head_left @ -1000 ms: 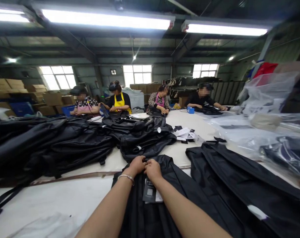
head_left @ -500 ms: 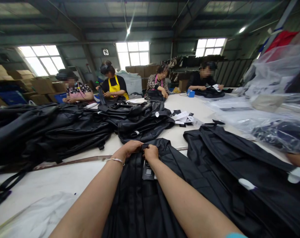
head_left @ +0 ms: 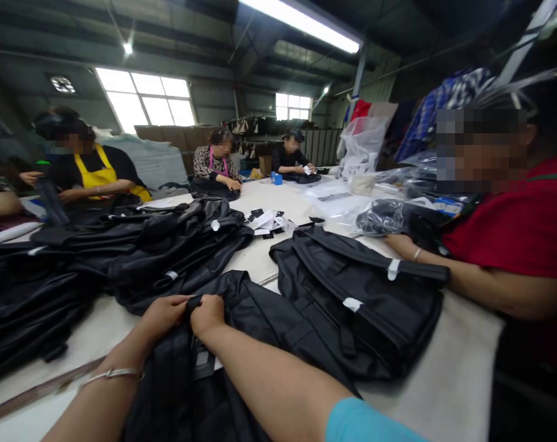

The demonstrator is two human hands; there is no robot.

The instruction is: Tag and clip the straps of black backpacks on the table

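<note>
A black backpack lies in front of me on the table, its lower part running out of view at the bottom. My left hand and my right hand meet at its top end, fingers closed round the short black top handle. Below my right hand hangs a dark tag with a pale square, a white edge beside it. My fingertips are partly hidden, so the tag's fastening cannot be made out. To the right, another black backpack has white wraps on its straps.
Black backpacks are heaped at left. Loose black and white tags lie mid-table, with clear plastic bags beyond. A co-worker in red stands close at right. Several co-workers sit across the table, one in a yellow apron.
My view has swung right, bringing the co-worker in red into sight. Both hands stay at the backpack's top handle. The nearby backpacks appear to lie as before.
</note>
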